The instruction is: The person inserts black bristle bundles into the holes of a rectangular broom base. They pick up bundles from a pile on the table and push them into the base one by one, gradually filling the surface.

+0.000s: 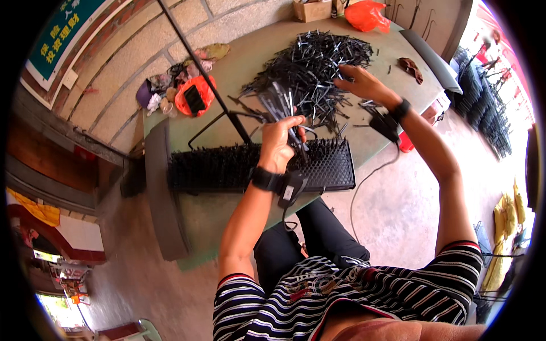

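My left hand is closed around a bunch of thin black plastic strips, which fan out above the fist. It is just over a long black perforated tray. Many dark strips stand upright in the tray's left and middle parts; bare holes show at its right end. Beyond the tray lies a big loose heap of black strips. At the heap's right edge is my right hand, its fingers apart and stretched toward the strips, holding nothing that I can see.
A phone lies on an orange-red plastic bag at the table's left, beside crumpled cloths. A dark pole slants up behind the tray. At the back are a cardboard box and a red bag. Wrist-device cables hang near my lap.
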Demonstrator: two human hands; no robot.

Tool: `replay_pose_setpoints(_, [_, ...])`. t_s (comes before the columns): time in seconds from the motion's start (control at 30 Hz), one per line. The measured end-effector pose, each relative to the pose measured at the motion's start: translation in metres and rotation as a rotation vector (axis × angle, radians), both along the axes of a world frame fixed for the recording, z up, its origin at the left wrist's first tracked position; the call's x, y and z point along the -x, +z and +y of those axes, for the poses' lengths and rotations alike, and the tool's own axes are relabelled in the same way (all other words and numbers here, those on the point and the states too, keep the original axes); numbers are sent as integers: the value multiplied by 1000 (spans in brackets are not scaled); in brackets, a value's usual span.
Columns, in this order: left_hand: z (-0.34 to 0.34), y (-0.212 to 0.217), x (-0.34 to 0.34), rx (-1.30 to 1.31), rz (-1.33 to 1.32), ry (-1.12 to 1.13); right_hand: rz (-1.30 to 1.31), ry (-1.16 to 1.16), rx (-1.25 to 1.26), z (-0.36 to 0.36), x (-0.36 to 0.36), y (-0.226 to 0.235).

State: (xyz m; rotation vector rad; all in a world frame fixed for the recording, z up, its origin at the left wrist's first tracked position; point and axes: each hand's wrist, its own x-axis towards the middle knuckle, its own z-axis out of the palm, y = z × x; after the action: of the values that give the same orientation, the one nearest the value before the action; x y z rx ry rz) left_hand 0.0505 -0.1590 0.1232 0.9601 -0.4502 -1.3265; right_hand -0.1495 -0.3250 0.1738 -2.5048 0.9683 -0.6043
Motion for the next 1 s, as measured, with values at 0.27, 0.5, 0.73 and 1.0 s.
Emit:
replay_pose_setpoints(0.27, [157, -27, -16, 37, -150, 444, -308, 564, -806, 230, 12, -42])
replay_pose_setpoints(0.5, [212, -133, -34, -84, -793, 811, -232, 450, -623, 299, -123, -129])
replay_pose_setpoints(0.73, [225, -163, -51, 15, -936, 791, -288, 477, -831, 307, -186, -154])
replay_pose_setpoints(1.0, [222, -207, -65, -5, -939, 865, -399, 486, -793, 314, -204, -193])
